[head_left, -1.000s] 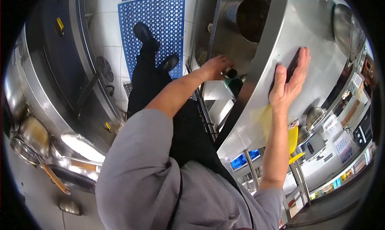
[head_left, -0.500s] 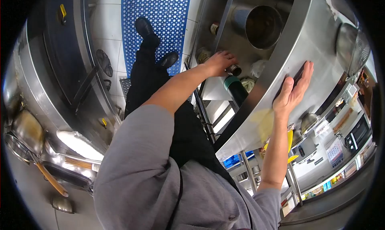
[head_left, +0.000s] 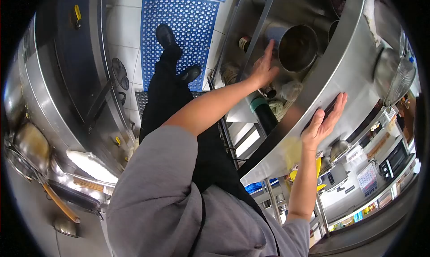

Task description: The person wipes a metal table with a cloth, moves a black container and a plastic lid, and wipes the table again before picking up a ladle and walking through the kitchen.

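My left hand [head_left: 263, 71] reaches over the under-counter shelf with its index finger stretched out and thumb apart, holding nothing. Its fingertip is close to the side of a deep metal pot [head_left: 298, 48]. Just below the hand lies a small dark bottle or jar [head_left: 268, 92], its round end showing. Beside that is a dark cylinder with a green band [head_left: 264, 111], and a crumpled clear plastic bag [head_left: 292, 90]. Flat against the steel countertop [head_left: 354, 73] rests my right hand [head_left: 323, 126], fingers extended, thumb apart, nothing in it.
A blue perforated mat [head_left: 179, 37] covers the tiled floor under my feet. A strainer [head_left: 396, 73] sits at the counter's far right. On the left, a steel unit carries a wok [head_left: 31, 145] and a wooden-handled tool [head_left: 58, 201]. A jar [head_left: 244, 43] stands on the shelf.
My left hand has moved off the small dark bottle or jar and up toward the pot, its finger now stretched out. My right hand stays flat on the countertop. The view has shifted slightly.
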`<state>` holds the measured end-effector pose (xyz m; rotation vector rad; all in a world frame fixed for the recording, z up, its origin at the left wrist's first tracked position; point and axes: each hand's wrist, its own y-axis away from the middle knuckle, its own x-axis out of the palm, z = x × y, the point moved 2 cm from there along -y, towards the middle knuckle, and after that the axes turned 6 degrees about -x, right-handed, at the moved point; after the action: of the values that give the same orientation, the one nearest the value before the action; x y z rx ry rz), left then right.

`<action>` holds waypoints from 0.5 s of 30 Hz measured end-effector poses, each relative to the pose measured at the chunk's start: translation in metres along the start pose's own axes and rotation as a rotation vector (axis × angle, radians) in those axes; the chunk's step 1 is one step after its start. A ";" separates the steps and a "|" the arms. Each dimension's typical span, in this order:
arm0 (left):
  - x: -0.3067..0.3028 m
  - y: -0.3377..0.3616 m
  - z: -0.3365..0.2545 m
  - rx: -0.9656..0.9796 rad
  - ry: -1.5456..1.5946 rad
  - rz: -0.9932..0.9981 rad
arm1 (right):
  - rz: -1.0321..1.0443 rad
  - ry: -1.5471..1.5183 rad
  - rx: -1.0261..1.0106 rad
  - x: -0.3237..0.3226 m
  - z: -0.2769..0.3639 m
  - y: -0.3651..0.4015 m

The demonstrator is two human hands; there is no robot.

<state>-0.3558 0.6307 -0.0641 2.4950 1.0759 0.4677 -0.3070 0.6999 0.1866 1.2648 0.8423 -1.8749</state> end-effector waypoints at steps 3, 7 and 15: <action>-0.005 -0.012 -0.010 -0.046 -0.100 0.018 | 0.011 -0.004 -0.008 0.001 -0.001 -0.001; -0.012 -0.014 -0.012 -0.142 -0.102 0.093 | 0.020 0.016 -0.016 0.000 -0.003 0.001; -0.024 0.003 0.041 0.109 -0.704 0.486 | 0.038 0.069 -0.007 -0.001 0.001 -0.001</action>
<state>-0.3513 0.6026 -0.1021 2.6693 0.2279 -0.3520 -0.3083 0.6996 0.1882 1.3387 0.8549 -1.8057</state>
